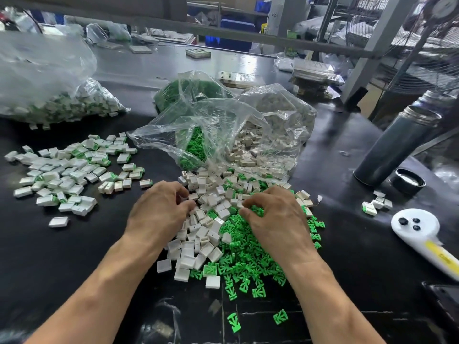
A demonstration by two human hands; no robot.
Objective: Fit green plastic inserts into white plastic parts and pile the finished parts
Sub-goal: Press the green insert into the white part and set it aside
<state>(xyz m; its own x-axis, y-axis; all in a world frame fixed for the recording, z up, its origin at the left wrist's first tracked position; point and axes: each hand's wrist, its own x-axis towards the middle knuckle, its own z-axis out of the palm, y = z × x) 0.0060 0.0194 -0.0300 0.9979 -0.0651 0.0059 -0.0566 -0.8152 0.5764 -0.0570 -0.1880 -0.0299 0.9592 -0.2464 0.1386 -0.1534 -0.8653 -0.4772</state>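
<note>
Black worktop (74, 256) carries both forearms reaching forward, left hand (159, 209) curled knuckles-up on the white parts (198, 234), right hand (275, 214) pinching green inserts (248, 259), finished parts (67, 175) piled far left of both grips.

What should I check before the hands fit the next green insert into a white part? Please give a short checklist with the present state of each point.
1. White parts within reach: ok, loose white parts lie under the left hand.
2. Green inserts within reach: ok, green inserts lie under the right hand.
3. Left hand holds one white part: cannot tell, its curled fingers hide what they hold.
4. Right hand holds one insert: cannot tell, its fingertips are buried in the heap.
5. Room at the finished pile: ok, bare table shows beside it.
6. Supply bag open: ok, parts spill from its mouth.
</note>
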